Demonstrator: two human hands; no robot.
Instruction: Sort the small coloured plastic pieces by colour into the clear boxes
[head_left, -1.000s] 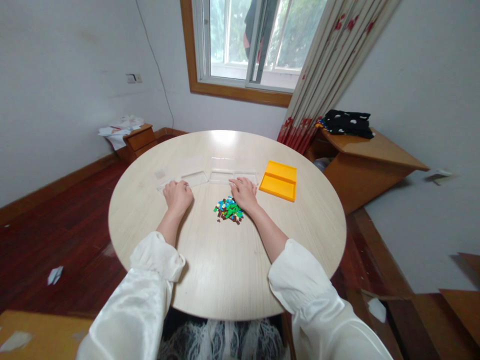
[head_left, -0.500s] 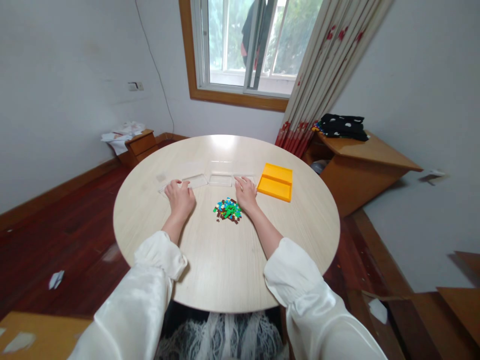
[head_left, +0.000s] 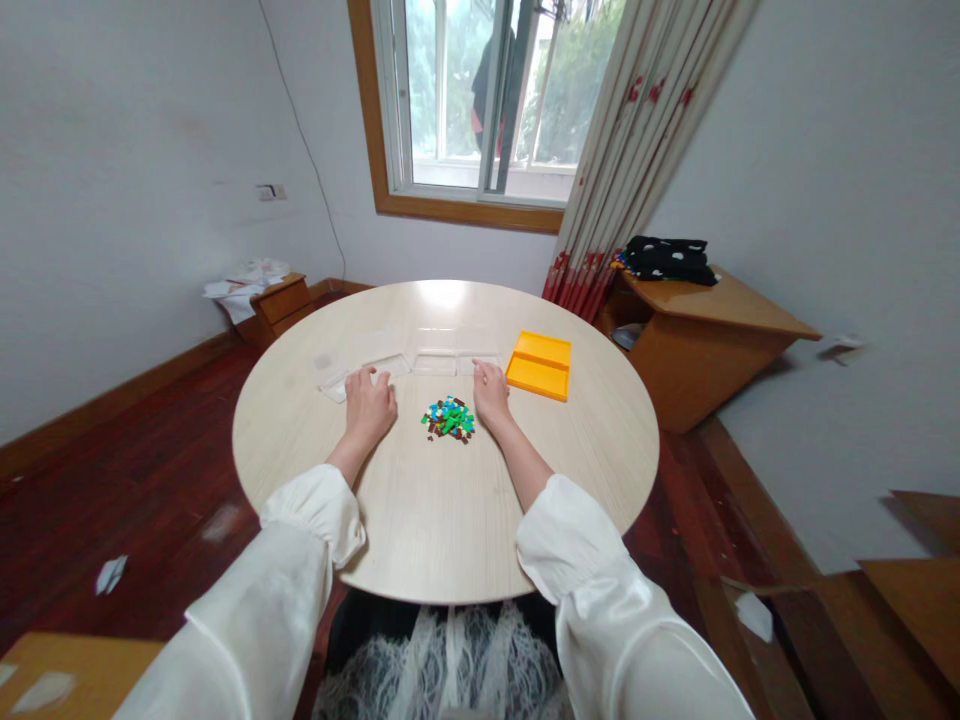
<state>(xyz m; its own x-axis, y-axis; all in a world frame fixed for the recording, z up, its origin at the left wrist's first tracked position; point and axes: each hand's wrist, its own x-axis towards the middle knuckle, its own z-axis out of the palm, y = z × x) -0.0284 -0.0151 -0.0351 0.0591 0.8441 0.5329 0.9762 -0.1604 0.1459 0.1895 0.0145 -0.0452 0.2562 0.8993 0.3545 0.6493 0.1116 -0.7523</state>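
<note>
A heap of small building bricks (head_left: 448,420), mostly green, blue, brown and white, lies on the round table (head_left: 442,530) between my hands. My left hand (head_left: 370,402) rests to the left of the heap, its fingers apart and bent, with nothing seen in them. To the right of the heap is my right hand (head_left: 491,393), fingers loosely spread near a clear plastic box. Several clear boxes with lids raised stand in a row behind the hands, among them the middle clear box (head_left: 435,364). The yellow open case (head_left: 538,365) lies beyond my right hand.
A wooden desk (head_left: 712,330) with folded dark cloth (head_left: 667,260) stands at the right, past the table edge. A small drawer cabinet (head_left: 285,303) carrying papers is at the back left. A curtain (head_left: 622,150) hangs beside the window.
My left hand has shifted slightly right, away from the clear box at the left. The right hand's fingers have drawn in a little. The whole view has turned slightly.
</note>
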